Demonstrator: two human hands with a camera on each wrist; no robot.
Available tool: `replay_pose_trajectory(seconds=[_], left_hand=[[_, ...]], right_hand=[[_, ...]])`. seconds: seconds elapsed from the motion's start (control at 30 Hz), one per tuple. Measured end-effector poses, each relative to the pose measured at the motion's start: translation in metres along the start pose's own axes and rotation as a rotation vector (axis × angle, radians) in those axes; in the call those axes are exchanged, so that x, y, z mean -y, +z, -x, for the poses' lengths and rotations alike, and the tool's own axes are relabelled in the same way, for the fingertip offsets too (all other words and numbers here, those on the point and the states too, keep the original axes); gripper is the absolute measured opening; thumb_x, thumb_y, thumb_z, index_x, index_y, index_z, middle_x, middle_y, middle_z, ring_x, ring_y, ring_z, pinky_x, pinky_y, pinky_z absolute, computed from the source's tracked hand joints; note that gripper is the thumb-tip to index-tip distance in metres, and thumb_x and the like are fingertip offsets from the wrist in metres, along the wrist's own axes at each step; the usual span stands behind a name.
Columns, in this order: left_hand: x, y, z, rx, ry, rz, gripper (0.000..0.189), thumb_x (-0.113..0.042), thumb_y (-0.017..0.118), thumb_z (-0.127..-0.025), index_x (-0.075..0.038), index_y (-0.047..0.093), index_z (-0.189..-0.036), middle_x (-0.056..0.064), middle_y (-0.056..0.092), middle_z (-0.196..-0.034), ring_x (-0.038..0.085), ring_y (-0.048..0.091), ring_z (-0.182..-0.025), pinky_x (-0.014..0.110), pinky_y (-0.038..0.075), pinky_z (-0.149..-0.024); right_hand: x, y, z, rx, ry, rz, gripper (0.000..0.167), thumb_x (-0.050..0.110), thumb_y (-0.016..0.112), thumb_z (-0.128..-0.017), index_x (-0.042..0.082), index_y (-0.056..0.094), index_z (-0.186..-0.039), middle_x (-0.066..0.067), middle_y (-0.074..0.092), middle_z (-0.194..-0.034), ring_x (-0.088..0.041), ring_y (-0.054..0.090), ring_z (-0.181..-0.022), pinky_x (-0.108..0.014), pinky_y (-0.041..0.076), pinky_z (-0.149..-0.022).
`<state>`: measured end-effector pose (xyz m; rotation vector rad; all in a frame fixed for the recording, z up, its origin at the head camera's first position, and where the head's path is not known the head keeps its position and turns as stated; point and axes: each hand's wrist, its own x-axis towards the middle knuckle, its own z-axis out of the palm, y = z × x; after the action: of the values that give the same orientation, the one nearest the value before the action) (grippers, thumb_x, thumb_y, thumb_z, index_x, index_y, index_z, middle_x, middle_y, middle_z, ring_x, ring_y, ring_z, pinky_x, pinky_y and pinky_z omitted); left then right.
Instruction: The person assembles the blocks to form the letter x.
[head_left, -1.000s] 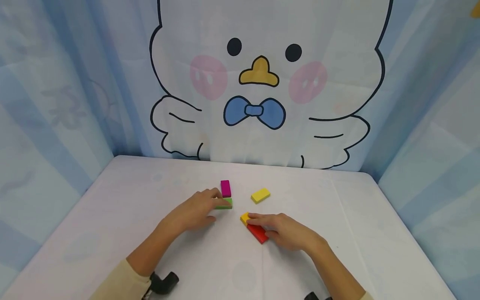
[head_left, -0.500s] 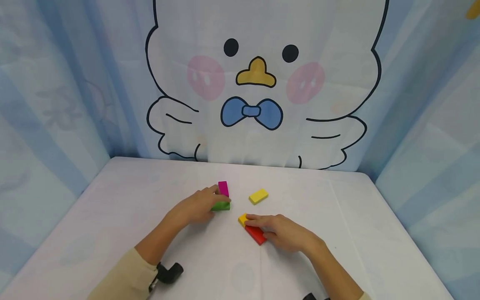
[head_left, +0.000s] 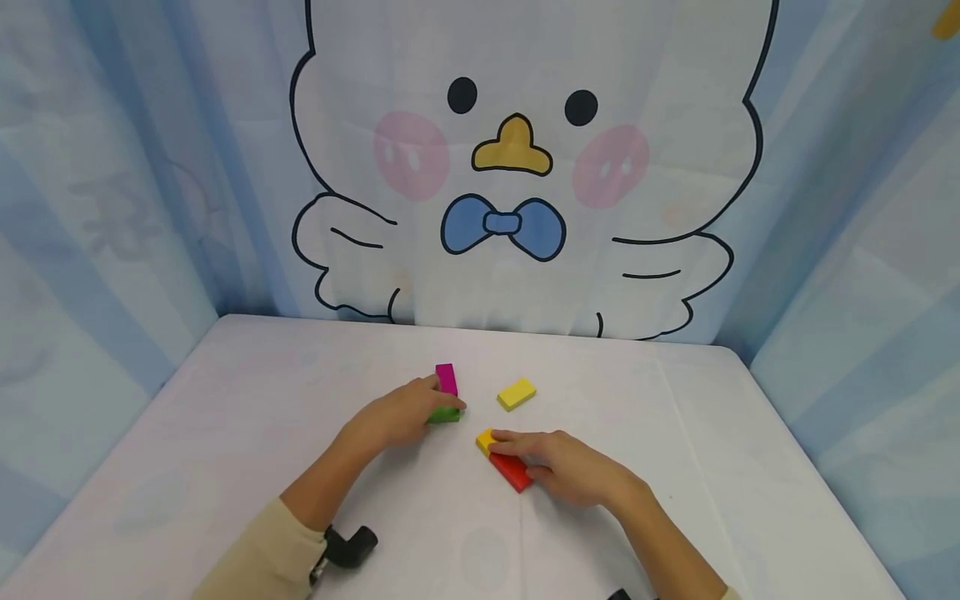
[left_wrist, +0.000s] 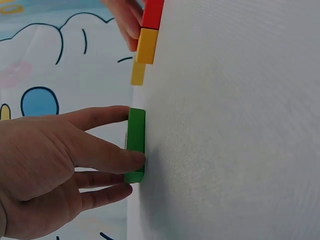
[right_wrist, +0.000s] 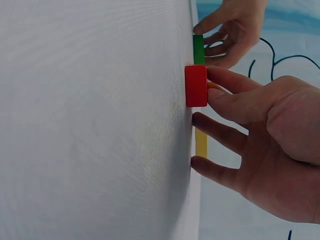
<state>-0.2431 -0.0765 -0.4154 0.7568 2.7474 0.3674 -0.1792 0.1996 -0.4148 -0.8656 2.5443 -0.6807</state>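
Observation:
My left hand [head_left: 401, 414] pinches a green block [left_wrist: 136, 135]. In the left wrist view its thumb lies on the near side and the other fingers reach over and behind. The index fingertip is at the block's right end. A magenta block [head_left: 447, 378] lies just behind the green one, partly covered by the fingers. My right hand [head_left: 573, 467] rests on two blocks lying end to end, an orange-yellow one [left_wrist: 146, 46] and a red one [right_wrist: 196, 86]. Its index finger is on the orange-yellow block and its thumb on the red. Two other fingertips touch the table.
A separate yellow block [head_left: 517, 394] lies on the white table [head_left: 225, 433] behind the right hand. Behind the table's far edge hangs a curtain [head_left: 517, 283] with a cartoon bird. Black wrist mounts [head_left: 352, 547] sit near the sleeves.
My left thumb has moved in from beside the green block onto its near side, and the left forearm has shifted right. The right hand and its two blocks stay in place.

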Motion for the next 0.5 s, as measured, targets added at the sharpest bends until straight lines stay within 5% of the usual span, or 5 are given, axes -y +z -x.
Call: replay_pose_trajectory(seconds=[0.5], left_hand=[[-0.0047, -0.0044, 0.0024, 0.017, 0.001, -0.01, 0.062, 0.006, 0.075, -0.088, -0.026, 0.067, -0.14, 0.015, 0.057, -0.141, 0.031, 0.055, -0.131, 0.052, 0.056, -0.105]], right_hand=[[0.001, -0.0002, 0.0006, 0.001, 0.0, 0.003, 0.056, -0.005, 0.057, -0.1, 0.02, 0.058, -0.151, 0.01, 0.045, -0.163, -0.021, 0.044, -0.151, -0.05, 0.042, -0.119]])
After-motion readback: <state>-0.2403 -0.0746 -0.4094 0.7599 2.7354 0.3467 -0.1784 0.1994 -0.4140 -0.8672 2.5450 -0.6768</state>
